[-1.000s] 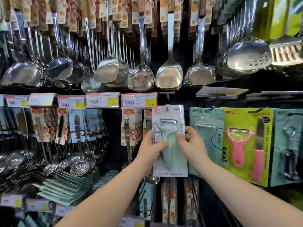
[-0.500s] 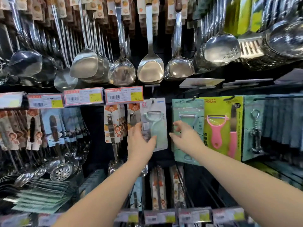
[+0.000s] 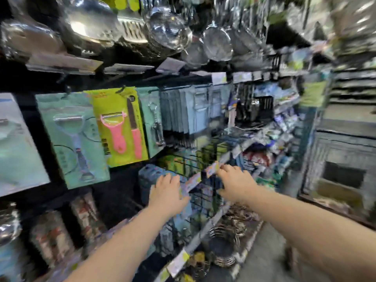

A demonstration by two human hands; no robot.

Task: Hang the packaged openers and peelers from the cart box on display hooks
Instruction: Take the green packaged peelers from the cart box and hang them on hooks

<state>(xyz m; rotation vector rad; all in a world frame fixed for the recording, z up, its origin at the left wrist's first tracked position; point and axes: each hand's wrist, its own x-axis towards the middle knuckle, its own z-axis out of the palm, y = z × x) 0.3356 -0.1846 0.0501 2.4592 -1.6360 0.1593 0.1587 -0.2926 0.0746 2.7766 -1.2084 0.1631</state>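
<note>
The view is blurred and has swung to the right. The white-carded mint peeler pack (image 3: 18, 143) hangs at the far left edge on its hook. Beside it hang a teal-carded peeler pack (image 3: 75, 139), a yellow card with a pink peeler and knife (image 3: 120, 127), and a teal card with a corkscrew opener (image 3: 155, 123). My left hand (image 3: 167, 193) and my right hand (image 3: 236, 180) are stretched out low in front of the shelf, fingers relaxed, holding nothing. The cart box is out of view.
Steel ladles and strainers (image 3: 171, 31) hang overhead. Grey packs (image 3: 183, 110) fill hooks to the right. Wire shelves with price tags (image 3: 191, 183) run below the hands, with wire baskets (image 3: 221, 247) near the floor. An aisle floor (image 3: 264, 261) opens at the lower right.
Both hands have let go of the mint peeler pack, which stays on its hook, and dropped lower to the right. The view has swung sharply right.
</note>
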